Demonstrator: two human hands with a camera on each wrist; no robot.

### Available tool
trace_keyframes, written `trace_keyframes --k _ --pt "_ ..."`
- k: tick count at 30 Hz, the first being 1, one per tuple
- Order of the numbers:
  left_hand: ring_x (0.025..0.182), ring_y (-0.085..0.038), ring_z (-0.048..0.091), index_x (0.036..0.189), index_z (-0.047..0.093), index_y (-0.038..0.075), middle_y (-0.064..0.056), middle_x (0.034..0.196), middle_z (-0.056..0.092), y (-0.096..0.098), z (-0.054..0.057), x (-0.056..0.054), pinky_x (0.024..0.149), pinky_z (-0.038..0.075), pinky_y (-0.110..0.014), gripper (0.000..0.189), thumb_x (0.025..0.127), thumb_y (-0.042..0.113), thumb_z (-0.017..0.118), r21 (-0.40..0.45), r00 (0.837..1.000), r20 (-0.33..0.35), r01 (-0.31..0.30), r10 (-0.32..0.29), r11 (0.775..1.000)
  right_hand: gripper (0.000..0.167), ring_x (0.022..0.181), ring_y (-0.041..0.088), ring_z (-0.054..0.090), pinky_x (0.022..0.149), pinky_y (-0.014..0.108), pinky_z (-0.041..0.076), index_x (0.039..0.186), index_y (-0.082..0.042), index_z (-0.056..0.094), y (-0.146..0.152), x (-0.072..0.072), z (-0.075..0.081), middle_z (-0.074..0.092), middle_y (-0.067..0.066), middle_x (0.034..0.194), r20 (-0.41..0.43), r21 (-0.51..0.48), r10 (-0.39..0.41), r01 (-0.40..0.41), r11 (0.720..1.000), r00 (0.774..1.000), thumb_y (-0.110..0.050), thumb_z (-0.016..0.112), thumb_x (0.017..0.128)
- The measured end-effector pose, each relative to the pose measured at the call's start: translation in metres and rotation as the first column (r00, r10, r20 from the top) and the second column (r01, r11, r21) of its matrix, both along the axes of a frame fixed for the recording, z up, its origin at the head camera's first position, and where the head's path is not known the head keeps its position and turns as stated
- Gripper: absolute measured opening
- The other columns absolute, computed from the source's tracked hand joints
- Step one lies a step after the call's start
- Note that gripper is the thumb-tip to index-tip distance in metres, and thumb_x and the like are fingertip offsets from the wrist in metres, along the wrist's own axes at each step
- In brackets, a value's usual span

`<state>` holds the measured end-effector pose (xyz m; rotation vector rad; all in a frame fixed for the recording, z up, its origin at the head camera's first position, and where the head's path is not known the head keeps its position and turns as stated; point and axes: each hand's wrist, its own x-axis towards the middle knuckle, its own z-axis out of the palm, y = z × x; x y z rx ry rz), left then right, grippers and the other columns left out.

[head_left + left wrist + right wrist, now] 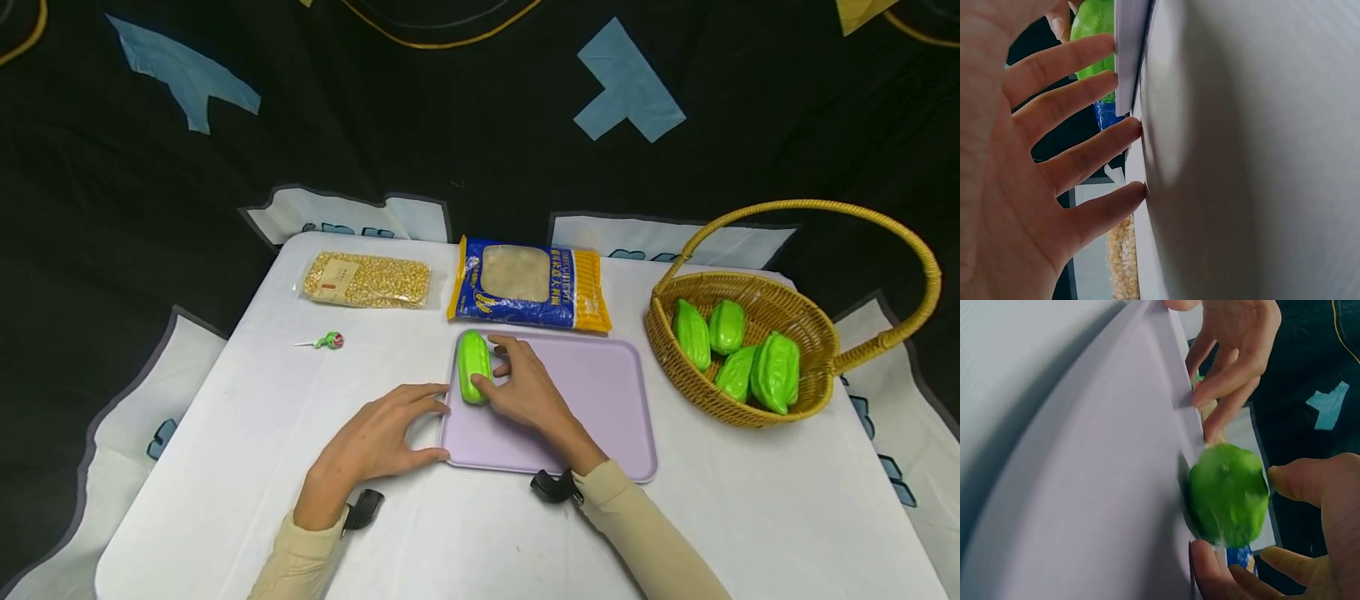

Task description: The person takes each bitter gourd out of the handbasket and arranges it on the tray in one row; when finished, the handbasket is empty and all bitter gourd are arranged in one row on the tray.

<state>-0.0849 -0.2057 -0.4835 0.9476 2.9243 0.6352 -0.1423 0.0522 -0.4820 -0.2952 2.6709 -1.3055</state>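
Observation:
A glossy green ridged fruit or vegetable (pixel 473 367), perhaps a model, lies lengthwise at the left of a lilac tray (pixel 585 400). My right hand (pixel 528 392) is over the tray beside it, the thumb at its near part and the fingers loosely bent along its right side. From the right wrist view the green piece (pixel 1229 497) appears between thumb and fingers, without a firm grip showing. My left hand (pixel 378 433) spreads its fingers against the tray's left edge; in the left wrist view the fingertips (pixel 1107 44) meet the tray's rim.
At right stands a wicker basket (pixel 678 387) with a tall handle, holding several similar green pieces (pixel 775 371). Behind the tray lies a blue and yellow pasta bag (pixel 562 287). A pack of corn kernels (pixel 382 279) and a lollipop (pixel 330 340) lie to the left.

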Motion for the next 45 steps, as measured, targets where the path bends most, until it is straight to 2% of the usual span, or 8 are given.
trace_keyframes --k 8,18,24,35,37,42,43,45 --pt "0.143 -0.021 0.057 0.128 0.077 0.021 0.002 0.157 0.059 0.001 0.001 0.001 0.118 0.050 -0.042 0.059 0.083 0.055 0.090 -0.002 1.000 0.018 -0.005 0.005 1.000 0.068 0.112 0.025 0.071 0.093 0.042 0.063 0.157 -0.013 0.050 0.026 0.002 0.008 0.063 0.014 0.144 -0.013 -0.027 -0.012 0.012 1.000 1.000 -0.031 0.079 0.098" --pt "0.143 -0.021 0.057 0.127 0.077 0.021 0.003 0.156 0.060 0.001 -0.001 0.001 0.117 0.052 -0.041 0.058 0.082 0.055 0.091 0.002 1.000 0.027 -0.010 0.010 1.000 0.062 0.113 0.033 0.072 0.096 0.047 0.064 0.155 -0.005 0.051 0.074 0.003 0.030 0.065 0.022 0.140 -0.102 -0.063 -0.055 0.049 0.997 0.993 -0.023 0.077 0.101" --pt "0.143 -0.021 0.057 0.127 0.077 0.021 0.003 0.157 0.059 0.001 -0.001 0.001 0.118 0.051 -0.041 0.058 0.081 0.055 0.091 0.008 1.000 0.021 -0.006 0.006 1.000 0.056 0.115 0.037 0.071 0.095 0.051 0.064 0.151 -0.002 0.054 0.102 0.005 0.045 0.066 0.023 0.136 -0.199 -0.036 -0.098 0.093 0.995 0.975 -0.017 0.076 0.101" --pt "0.143 -0.020 0.057 0.126 0.077 0.021 0.002 0.156 0.060 0.002 -0.001 -0.003 0.117 0.051 -0.041 0.057 0.082 0.053 0.091 0.023 1.000 0.011 0.009 -0.009 1.000 0.050 0.112 0.037 0.072 0.092 0.054 0.064 0.147 -0.001 0.058 0.148 0.013 0.064 0.065 0.022 0.139 -0.292 -0.034 -0.196 0.194 0.980 0.936 -0.013 0.075 0.101" --pt "0.143 -0.020 0.057 0.126 0.077 0.021 0.002 0.156 0.060 0.002 -0.001 -0.003 0.117 0.051 -0.040 0.057 0.082 0.053 0.091 0.024 1.000 0.010 0.010 -0.010 1.000 0.050 0.111 0.036 0.072 0.090 0.047 0.065 0.147 -0.001 0.059 0.155 0.015 0.066 0.066 0.021 0.137 -0.306 -0.015 -0.213 0.219 0.976 0.928 -0.014 0.075 0.101" --pt "0.142 -0.021 0.058 0.125 0.077 0.020 0.001 0.156 0.061 0.002 -0.001 -0.003 0.117 0.051 -0.041 0.056 0.082 0.053 0.091 0.032 1.000 0.009 0.010 -0.010 0.999 0.050 0.108 0.036 0.072 0.082 0.008 0.052 0.146 -0.001 0.059 0.176 0.020 0.070 0.066 0.022 0.133 -0.322 0.025 -0.253 0.275 0.961 0.912 -0.017 0.075 0.102" --pt "0.142 -0.021 0.058 0.125 0.077 0.020 0.001 0.156 0.061 0.001 -0.001 -0.002 0.117 0.051 -0.041 0.056 0.082 0.053 0.091 0.033 1.000 0.010 0.009 -0.009 0.999 0.050 0.109 0.036 0.072 0.081 0.004 0.049 0.146 0.000 0.059 0.181 0.021 0.071 0.066 0.023 0.133 -0.320 0.033 -0.260 0.285 0.958 0.911 -0.018 0.075 0.102" --pt "0.142 -0.021 0.058 0.125 0.077 0.019 0.001 0.156 0.060 0.001 0.000 -0.002 0.118 0.050 -0.041 0.057 0.082 0.053 0.091 0.034 1.000 0.012 0.007 -0.007 0.999 0.052 0.111 0.040 0.071 0.083 0.007 0.052 0.147 0.000 0.058 0.191 0.023 0.073 0.064 0.024 0.135 -0.313 0.050 -0.271 0.301 0.952 0.910 -0.021 0.074 0.103"
